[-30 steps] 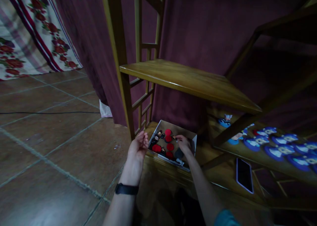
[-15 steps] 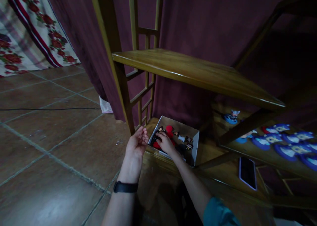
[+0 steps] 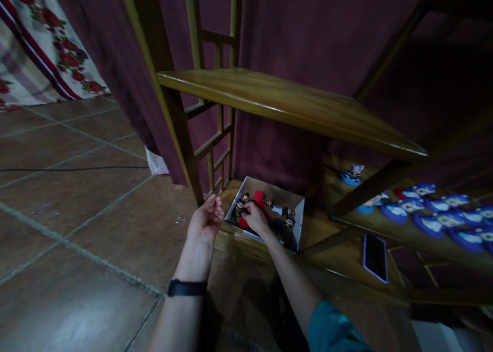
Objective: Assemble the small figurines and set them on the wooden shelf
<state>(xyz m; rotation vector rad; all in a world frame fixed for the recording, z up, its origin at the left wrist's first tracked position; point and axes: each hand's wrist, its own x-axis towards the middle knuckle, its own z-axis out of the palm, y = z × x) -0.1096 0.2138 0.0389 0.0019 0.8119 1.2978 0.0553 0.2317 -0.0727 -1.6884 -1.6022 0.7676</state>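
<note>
Head view: an open box point(image 3: 299, 226) sits on the low shelf point(image 3: 321, 236), beneath the higher shelf point(image 3: 277, 95). The right hand point(image 3: 254, 219) reaches into the box's left half, its fingertips at the small dark figurines point(image 3: 242, 202) gathered there; whether it grips one cannot be told. The left hand point(image 3: 208, 217) is released, fingers loosely curled and palm turned up, just beside the box's left edge. A round red piece point(image 3: 259, 196) lies toward the box's far side, beyond the right hand, and more dark-haired figurines point(image 3: 288, 217) lie in the right half. Farther right are a phone point(image 3: 375, 259) on the low shelf and several blue-based figurines point(image 3: 437, 223).
</note>
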